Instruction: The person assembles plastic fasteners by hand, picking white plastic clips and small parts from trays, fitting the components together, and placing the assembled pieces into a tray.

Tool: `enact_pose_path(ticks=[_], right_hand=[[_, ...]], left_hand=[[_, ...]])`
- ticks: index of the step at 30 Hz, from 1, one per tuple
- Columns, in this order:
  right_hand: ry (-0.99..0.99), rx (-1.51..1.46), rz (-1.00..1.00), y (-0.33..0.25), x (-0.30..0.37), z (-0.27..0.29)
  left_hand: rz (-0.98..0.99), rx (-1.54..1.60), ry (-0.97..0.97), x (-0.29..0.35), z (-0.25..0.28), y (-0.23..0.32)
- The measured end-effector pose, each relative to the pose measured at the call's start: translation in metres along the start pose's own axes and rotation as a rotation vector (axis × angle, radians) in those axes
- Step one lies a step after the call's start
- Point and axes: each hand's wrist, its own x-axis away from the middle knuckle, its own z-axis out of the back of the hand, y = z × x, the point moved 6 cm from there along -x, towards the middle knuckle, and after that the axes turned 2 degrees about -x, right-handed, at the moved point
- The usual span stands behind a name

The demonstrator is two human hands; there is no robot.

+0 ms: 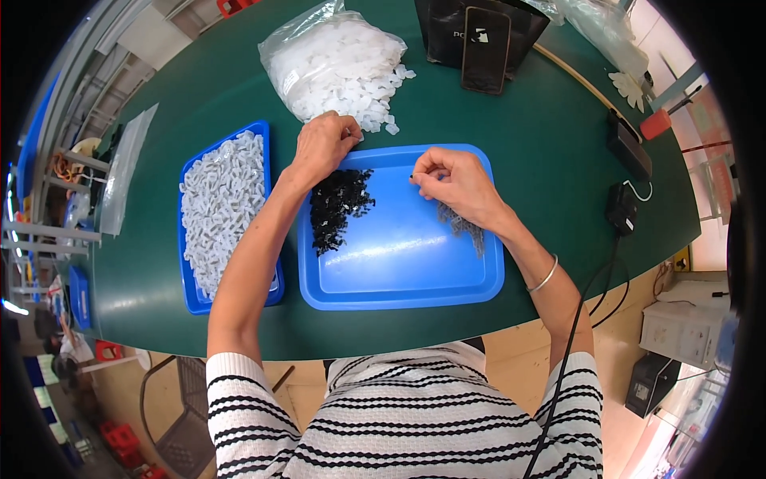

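My left hand (pixel 325 148) is closed at the far rim of a blue tray (pixel 399 300), beside a spilled heap of small white plastic pieces (pixel 343 68). Its fingertips are pressed together, and what they hold is too small to make out. Over the tray's right part, my right hand (pixel 461 182) pinches a tiny black piece (pixel 412 177) between thumb and finger. Small black parts (pixel 339 207) lie heaped in the tray's left side. Thin grey parts (pixel 467 228) lie at its right, partly hidden under my right hand.
Left of the tray stands a deeper blue bin (pixel 191 297) full of light grey plastic parts (pixel 219 211). A phone (pixel 486 49) leans on a black bag (pixel 443 32) at the back. Black adapters (pixel 629 145) and cables lie on the green table (pixel 558 152) at right.
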Motion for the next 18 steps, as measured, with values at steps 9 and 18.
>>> enact_pose_path(ticks=[9,18], right_hand=[[0.029,-0.002,0.019,-0.005,0.001,-0.003],[0.043,-0.078,-0.03,-0.012,0.005,-0.002]], left_hand=[[0.015,-0.005,0.017,0.0,-0.004,0.004],[0.2,0.664,-0.011,0.019,0.006,0.005]])
